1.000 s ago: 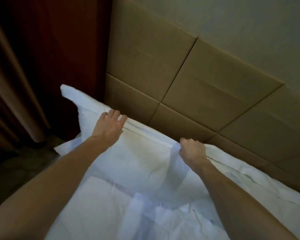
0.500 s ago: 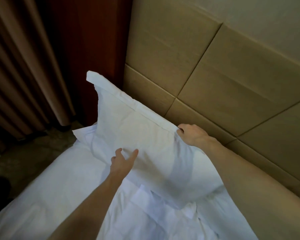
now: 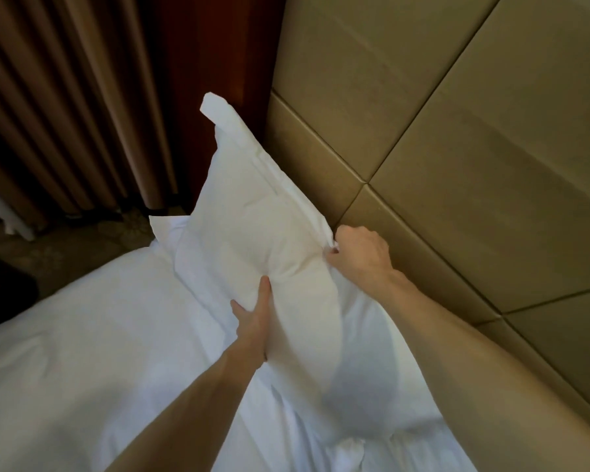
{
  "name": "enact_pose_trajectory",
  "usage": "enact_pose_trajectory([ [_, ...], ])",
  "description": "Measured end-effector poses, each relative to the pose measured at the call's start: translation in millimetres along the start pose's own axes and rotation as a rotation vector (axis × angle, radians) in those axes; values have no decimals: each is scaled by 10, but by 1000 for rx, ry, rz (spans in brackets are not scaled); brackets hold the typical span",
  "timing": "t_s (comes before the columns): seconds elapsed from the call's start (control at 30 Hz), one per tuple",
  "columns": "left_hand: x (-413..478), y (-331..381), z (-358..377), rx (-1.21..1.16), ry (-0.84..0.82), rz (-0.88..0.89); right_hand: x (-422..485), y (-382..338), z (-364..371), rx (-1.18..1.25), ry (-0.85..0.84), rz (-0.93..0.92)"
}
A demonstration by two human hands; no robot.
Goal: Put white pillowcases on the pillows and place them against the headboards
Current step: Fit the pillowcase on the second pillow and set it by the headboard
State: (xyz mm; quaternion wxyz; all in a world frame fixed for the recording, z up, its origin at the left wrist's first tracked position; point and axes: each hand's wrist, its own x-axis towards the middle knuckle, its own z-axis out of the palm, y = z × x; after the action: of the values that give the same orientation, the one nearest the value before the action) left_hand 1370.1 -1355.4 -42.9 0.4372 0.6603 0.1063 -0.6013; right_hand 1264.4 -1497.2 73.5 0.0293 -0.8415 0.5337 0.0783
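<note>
A pillow in a white pillowcase (image 3: 249,212) stands tilted on the bed, its top edge leaning against the tan padded headboard (image 3: 440,137). My right hand (image 3: 361,253) is closed on the pillowcase's flanged edge at the pillow's right side, next to the headboard. My left hand (image 3: 254,321) presses edge-on into the pillow's front face, fingers together, denting the filling. The pillow's lower right part is hidden behind my arms.
White bed linen (image 3: 99,352) covers the mattress below the pillow, with a crumpled fold (image 3: 348,451) near the bottom. Brown curtains (image 3: 58,107) hang at the left beside a dark red wooden panel (image 3: 215,63). Patterned floor (image 3: 65,243) shows past the bed's corner.
The pillow has been raised more upright against the headboard. My left hand went from the top edge down to its front and now presses in. My right hand kept its grip on the edge.
</note>
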Motion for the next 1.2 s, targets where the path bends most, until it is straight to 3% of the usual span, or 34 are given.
enact_pose_trajectory([
  [0.23,-158,296,423,-80,-28,85,196,91,-679,-175,80,-94],
  [0.37,-70,541,642,-20,-21,100,336,237,-820,-158,164,-15],
  [0.57,-49,393,464,40,-84,32,168,156,-520,-262,43,-57],
  [0.67,-225,222,430,75,-122,69,20,255,-465,-179,-2,-21],
  [0.97,-662,-361,512,23,-173,-90,-618,910,-459,129,-351,179],
  [1.2,-720,-447,627,-86,-128,-65,-755,872,-397,-73,-339,124],
])
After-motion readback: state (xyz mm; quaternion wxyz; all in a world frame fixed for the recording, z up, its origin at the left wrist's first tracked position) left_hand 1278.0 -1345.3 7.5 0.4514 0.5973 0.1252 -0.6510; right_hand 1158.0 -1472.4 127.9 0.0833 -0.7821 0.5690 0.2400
